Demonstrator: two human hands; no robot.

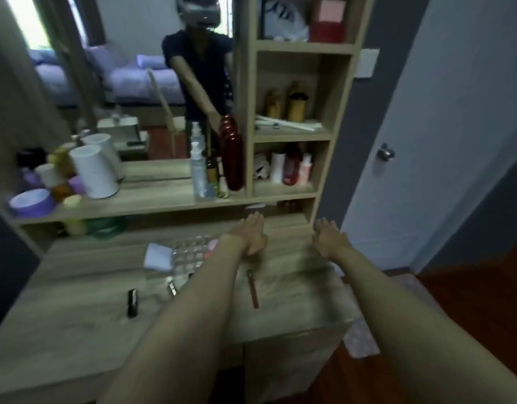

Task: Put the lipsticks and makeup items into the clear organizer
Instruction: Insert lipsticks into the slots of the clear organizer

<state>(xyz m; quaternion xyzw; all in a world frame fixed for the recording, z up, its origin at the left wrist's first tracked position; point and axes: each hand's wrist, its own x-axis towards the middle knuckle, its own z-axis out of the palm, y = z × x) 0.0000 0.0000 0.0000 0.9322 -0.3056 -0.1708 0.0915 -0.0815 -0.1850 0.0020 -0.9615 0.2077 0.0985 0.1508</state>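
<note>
Lipsticks (132, 303): three on desktop (295, 290) | clear organizer (193, 253): one | hands: two, empty

No legible text anywhere in my view; the frame is motion-blurred. The white bag (282, 20) on the top shelf carries large dark lettering, but I cannot make out the characters. The bottles (292, 167) in the lower cubby and the amber ones (287, 103) above them show no label I can read. The clear pump bottle (198, 170) and the dark red bottle (232, 158) by the mirror: labels unreadable. The black lipstick (132, 302) and the slim red tube (252, 288) on my desk show no marking.
</note>
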